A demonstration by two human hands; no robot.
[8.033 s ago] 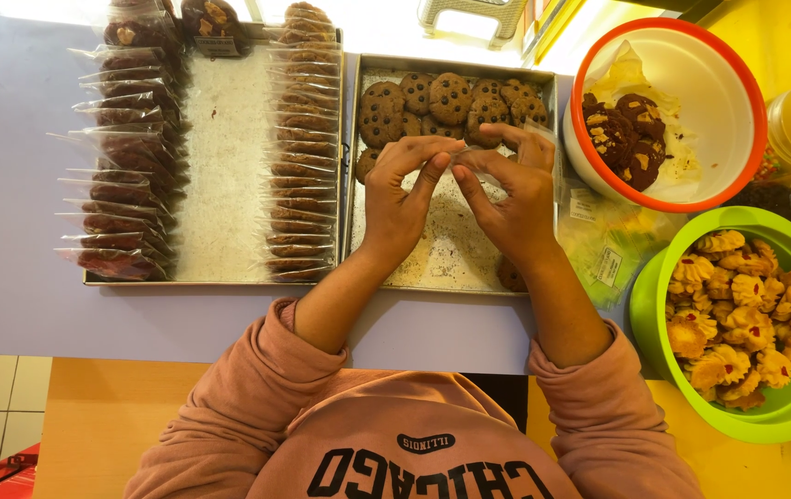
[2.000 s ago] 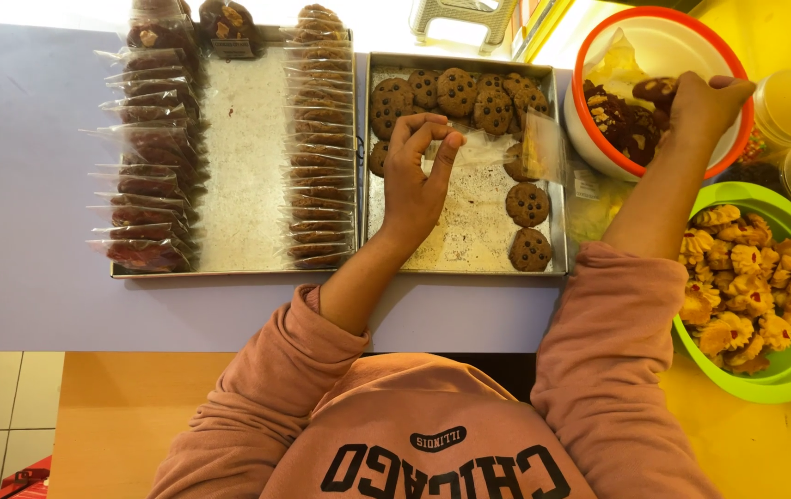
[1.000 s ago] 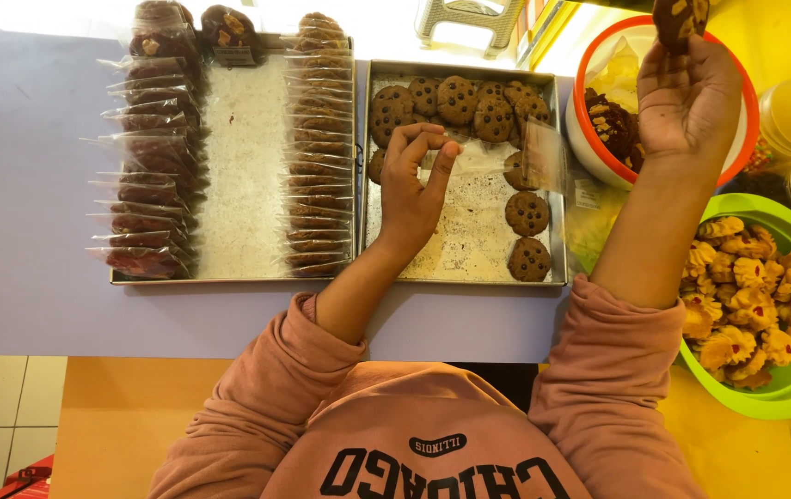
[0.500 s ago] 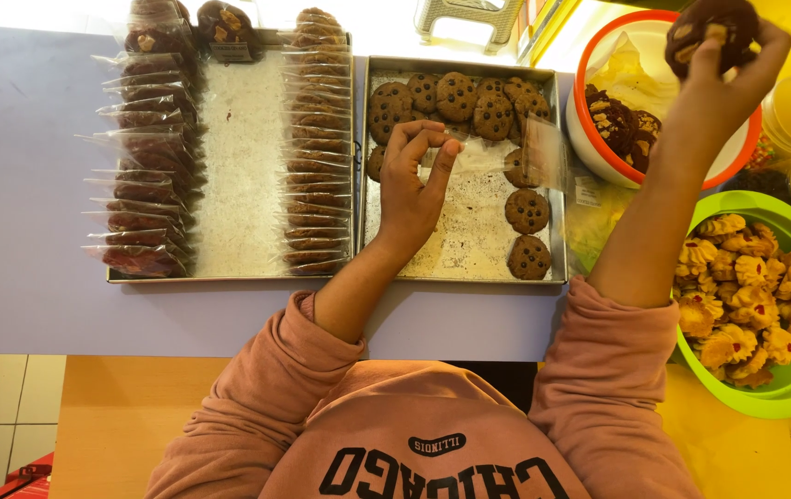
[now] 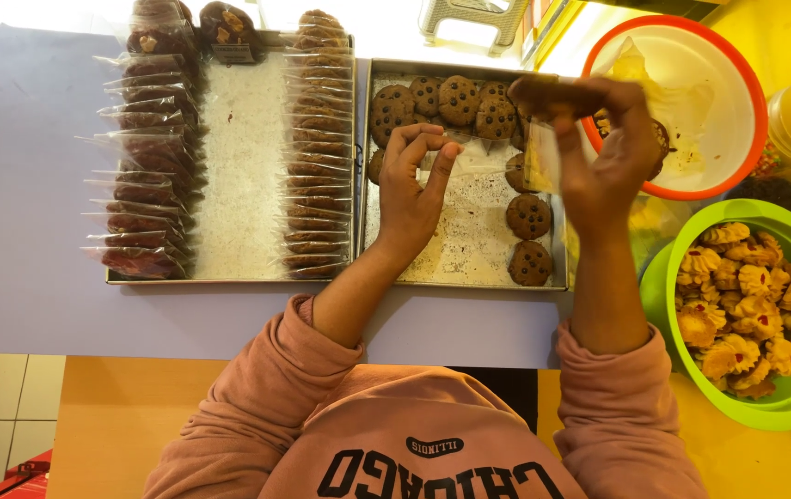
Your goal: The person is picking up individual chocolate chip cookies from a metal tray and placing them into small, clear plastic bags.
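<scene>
Seen from the head camera, the left hand [image 5: 411, 189] pinched the edge of a clear plastic sleeve [image 5: 478, 159] over the right metal tray [image 5: 469, 259] of chocolate chip cookies, while the right hand [image 5: 603, 157] gripped a dark cookie [image 5: 548, 95] just above the sleeve's open end. The left metal tray [image 5: 229, 212] on the counter [image 5: 25, 277] held rows of bagged cookies, and an orange-rimmed bowl [image 5: 737, 102] and a green bowl [image 5: 774, 407] of yellow cookies stood to the right.

Bright, even daylight from the top edge, blown out there; soft shadows, mild wide-angle curving, sharp focus throughout.
</scene>
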